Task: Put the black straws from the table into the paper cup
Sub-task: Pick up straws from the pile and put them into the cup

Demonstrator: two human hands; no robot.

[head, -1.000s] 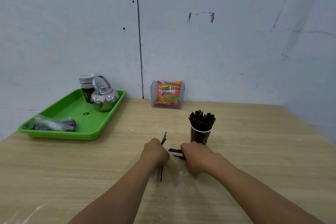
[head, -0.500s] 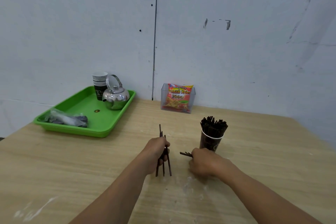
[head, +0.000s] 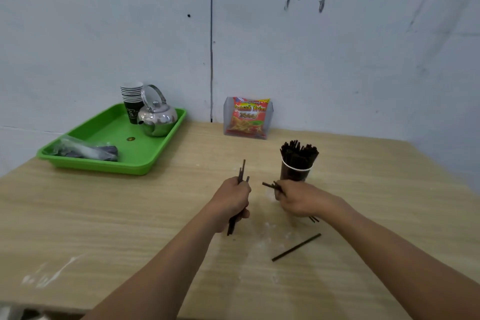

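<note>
A dark paper cup (head: 294, 173) packed with black straws (head: 298, 152) stands upright on the wooden table (head: 130, 215). My left hand (head: 231, 200) is closed around a few black straws (head: 242, 170) held nearly upright, left of the cup. Just in front of the cup, my right hand (head: 298, 200) grips a small bundle of black straws (head: 270, 185) whose ends stick out on both sides. One loose black straw (head: 296, 247) lies on the table below my right hand.
A green tray (head: 145, 163) at the back left carries a steel kettle (head: 158, 117), a stack of paper cups (head: 132, 101) and a plastic bag (head: 85, 150). A clear holder with a snack packet (head: 248, 117) stands against the wall.
Both hands have lifted off the table with their straws. One straw now lies uncovered on the table near my right forearm. The camera view has tilted down slightly.
</note>
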